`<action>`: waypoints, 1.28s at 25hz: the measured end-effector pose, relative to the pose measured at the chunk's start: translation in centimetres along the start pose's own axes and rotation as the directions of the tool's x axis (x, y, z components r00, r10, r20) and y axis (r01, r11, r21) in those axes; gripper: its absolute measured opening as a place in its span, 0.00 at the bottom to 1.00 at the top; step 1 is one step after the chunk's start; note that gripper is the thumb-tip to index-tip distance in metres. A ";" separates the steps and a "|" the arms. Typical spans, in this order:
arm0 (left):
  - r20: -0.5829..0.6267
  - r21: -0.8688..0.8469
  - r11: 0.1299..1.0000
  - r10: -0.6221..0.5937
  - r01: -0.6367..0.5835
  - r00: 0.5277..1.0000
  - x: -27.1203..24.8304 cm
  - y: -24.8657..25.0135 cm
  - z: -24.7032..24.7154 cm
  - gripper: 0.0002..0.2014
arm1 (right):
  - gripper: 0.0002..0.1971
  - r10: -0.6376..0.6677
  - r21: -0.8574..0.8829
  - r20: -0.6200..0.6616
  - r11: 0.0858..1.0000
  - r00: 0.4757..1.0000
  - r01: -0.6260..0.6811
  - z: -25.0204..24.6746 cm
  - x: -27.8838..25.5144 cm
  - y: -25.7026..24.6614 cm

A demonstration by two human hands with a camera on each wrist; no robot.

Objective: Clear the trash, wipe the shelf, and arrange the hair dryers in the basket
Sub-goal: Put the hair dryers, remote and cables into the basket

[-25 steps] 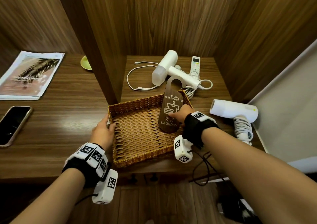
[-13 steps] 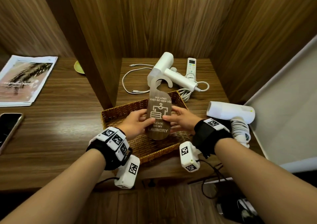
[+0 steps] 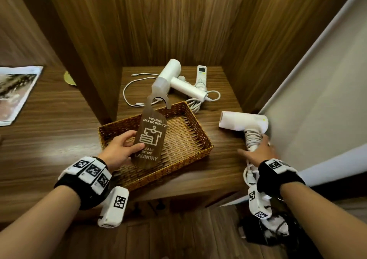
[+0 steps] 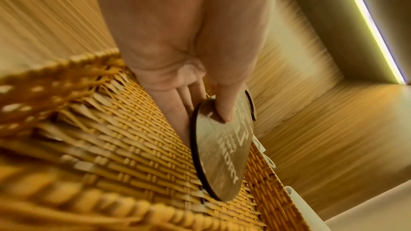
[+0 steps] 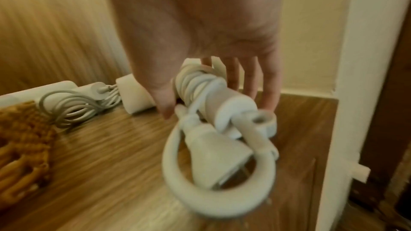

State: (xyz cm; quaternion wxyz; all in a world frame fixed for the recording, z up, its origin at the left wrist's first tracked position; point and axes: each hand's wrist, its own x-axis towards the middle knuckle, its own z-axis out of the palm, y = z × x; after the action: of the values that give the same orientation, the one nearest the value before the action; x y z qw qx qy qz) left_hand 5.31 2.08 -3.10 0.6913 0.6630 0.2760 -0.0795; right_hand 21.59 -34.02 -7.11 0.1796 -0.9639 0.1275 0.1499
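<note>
Your left hand (image 3: 119,149) pinches the door hanger (image 3: 151,133) by its lower edge, thumb on the printed face, fingers behind it. It stands tilted over the wicker basket (image 3: 198,131). The left wrist view shows what the head view can't: the hanger's rounded bottom (image 4: 222,164) sits right at the basket weave (image 4: 133,155), though I cannot tell whether it touches.

Your right hand (image 3: 260,153) is at the handle of the near hair dryer (image 3: 243,120), which lies on the shelf (image 3: 224,163) to the right of the basket. The head view shows only the back of the hand, fingers spread. The right wrist view shows thumb on one side of the cord-wrapped handle (image 5: 200,83) and fingers on the other, loosely around it, not clamped. Blur there; contact is unclear. The plug (image 5: 213,157) and a cord loop hang just below the hand.

The second hair dryer (image 3: 174,82) lies on the shelf beyond the basket, with a remote (image 3: 201,75) just beside it.
</note>
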 end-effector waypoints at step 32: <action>-0.084 -0.186 0.982 0.029 -0.044 0.996 -3.4 -3.4 -7.0 0.20 | 0.41 -0.700 -0.133 0.673 0.204 0.239 0.970 5.5 -7.4 -19.9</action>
State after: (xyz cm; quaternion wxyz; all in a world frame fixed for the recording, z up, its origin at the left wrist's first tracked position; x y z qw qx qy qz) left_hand -1.13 7.56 -4.19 0.7402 0.6027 0.2978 -0.0135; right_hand 19.37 -12.52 -3.40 -0.0190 -0.7957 -0.5376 0.2785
